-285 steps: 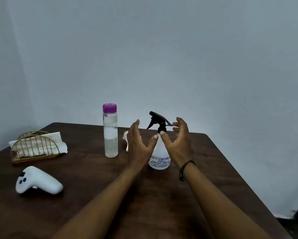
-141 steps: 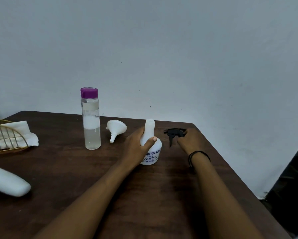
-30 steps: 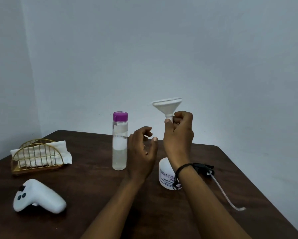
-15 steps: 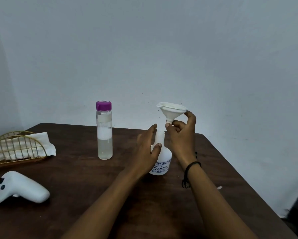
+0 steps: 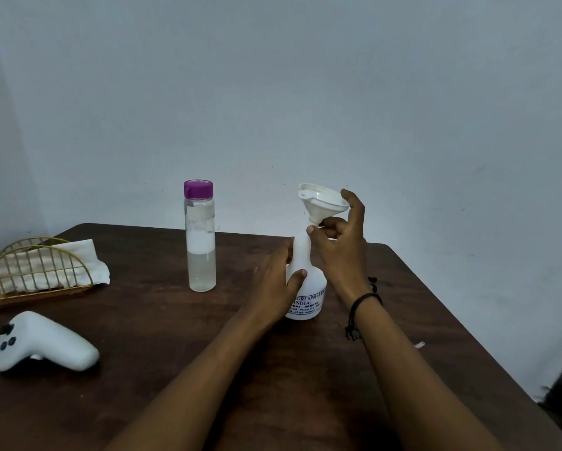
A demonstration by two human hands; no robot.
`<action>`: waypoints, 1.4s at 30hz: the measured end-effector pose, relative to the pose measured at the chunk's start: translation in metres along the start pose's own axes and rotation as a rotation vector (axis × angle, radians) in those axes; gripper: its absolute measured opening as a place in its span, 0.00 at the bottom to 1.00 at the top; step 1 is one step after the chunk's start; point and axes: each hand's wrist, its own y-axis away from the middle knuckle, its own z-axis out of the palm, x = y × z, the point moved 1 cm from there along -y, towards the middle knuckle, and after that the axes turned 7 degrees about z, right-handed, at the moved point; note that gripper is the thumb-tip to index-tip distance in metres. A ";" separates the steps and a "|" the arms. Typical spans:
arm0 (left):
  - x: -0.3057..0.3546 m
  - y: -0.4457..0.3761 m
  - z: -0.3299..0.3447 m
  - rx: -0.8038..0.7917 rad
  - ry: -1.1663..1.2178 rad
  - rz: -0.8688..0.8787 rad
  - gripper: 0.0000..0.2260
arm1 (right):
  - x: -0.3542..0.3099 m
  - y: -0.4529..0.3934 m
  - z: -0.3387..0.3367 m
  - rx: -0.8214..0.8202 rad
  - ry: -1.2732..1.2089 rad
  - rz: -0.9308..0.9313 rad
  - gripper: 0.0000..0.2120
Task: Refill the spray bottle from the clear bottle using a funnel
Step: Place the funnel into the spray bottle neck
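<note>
Head view, left hand point(image 5: 278, 284): I'm seeing its fingers wrapping the spray bottle point(image 5: 305, 288), standing on the table point(image 5: 162, 336).
Head view, right hand point(image 5: 341, 245): I'm watching its fingers pinching the funnel point(image 5: 322, 201) at the bottle's neck.
Clear bottle point(image 5: 199, 239): standing capped, left.

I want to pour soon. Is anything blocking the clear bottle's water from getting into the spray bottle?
Yes: the purple cap closes the clear bottle. The right hand holds the funnel at the spray bottle neck.
</note>
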 end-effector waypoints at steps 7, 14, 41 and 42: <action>-0.005 0.002 0.002 -0.030 -0.049 0.008 0.26 | 0.003 -0.004 0.001 0.004 0.058 0.002 0.35; -0.006 0.004 0.001 -0.045 -0.041 0.037 0.23 | 0.013 -0.005 0.004 -0.103 0.109 -0.004 0.31; -0.008 -0.005 -0.029 0.275 -0.006 0.123 0.10 | -0.010 0.036 0.010 0.287 0.153 -0.562 0.19; -0.007 -0.006 -0.036 0.341 -0.018 0.143 0.09 | -0.013 0.040 0.016 0.244 0.146 -0.590 0.16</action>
